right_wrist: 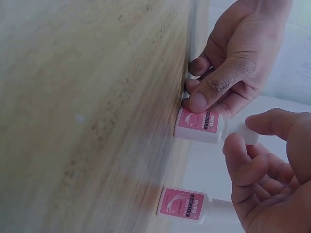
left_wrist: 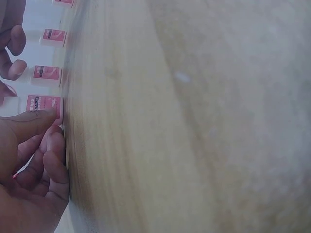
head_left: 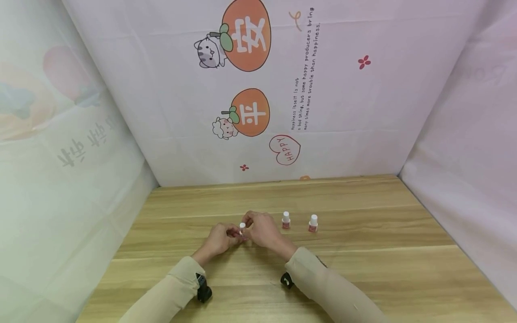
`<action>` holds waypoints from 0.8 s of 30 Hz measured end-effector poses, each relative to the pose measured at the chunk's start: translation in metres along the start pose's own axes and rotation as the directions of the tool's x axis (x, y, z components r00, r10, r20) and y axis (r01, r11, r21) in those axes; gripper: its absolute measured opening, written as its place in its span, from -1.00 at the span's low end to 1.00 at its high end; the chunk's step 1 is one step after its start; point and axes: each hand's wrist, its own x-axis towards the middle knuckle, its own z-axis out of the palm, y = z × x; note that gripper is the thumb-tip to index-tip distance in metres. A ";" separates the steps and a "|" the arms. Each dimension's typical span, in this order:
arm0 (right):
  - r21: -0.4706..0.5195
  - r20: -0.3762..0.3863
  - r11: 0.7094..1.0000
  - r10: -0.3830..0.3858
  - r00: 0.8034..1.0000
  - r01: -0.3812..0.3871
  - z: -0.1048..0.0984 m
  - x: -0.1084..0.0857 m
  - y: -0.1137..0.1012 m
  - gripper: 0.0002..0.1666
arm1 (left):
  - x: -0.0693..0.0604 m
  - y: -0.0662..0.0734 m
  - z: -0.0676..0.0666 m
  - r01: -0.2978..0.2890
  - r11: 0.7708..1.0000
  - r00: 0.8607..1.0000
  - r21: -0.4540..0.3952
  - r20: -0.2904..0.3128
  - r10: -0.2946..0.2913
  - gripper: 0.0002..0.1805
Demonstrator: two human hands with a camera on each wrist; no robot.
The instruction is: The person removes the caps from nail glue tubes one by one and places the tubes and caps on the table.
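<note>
A small nail glue bottle with a pink label stands upright on the wooden table, between both hands. My left hand pinches its body near the base, the thumb lying across the label in the right wrist view. At the top, my right hand holds the white cap between thumb and fingers. Another nail glue bottle stands close by in the right wrist view. Two similar capped bottles, a nearer one and a farther one, stand to the right of my right hand.
The wood-grain table runs back to a printed white cloth wall. Pale cloth also hangs along the left and right sides. Dark wrist devices sit on the left sleeve and right sleeve.
</note>
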 end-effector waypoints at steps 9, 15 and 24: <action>0.008 0.000 1.000 0.015 1.000 -0.015 0.000 0.001 0.000 -0.80 | 0.000 0.001 0.000 0.002 1.000 1.000 -0.001 -0.011 -0.002 -0.86; 0.016 0.003 1.000 0.005 1.000 -0.005 0.000 0.001 0.000 -0.80 | -0.002 0.002 0.000 -0.014 1.000 1.000 0.023 -0.015 0.014 -0.89; 0.010 -0.004 1.000 0.016 1.000 -0.016 0.000 0.001 -0.001 -0.80 | -0.001 0.002 -0.001 -0.007 1.000 1.000 0.020 -0.011 0.008 -0.89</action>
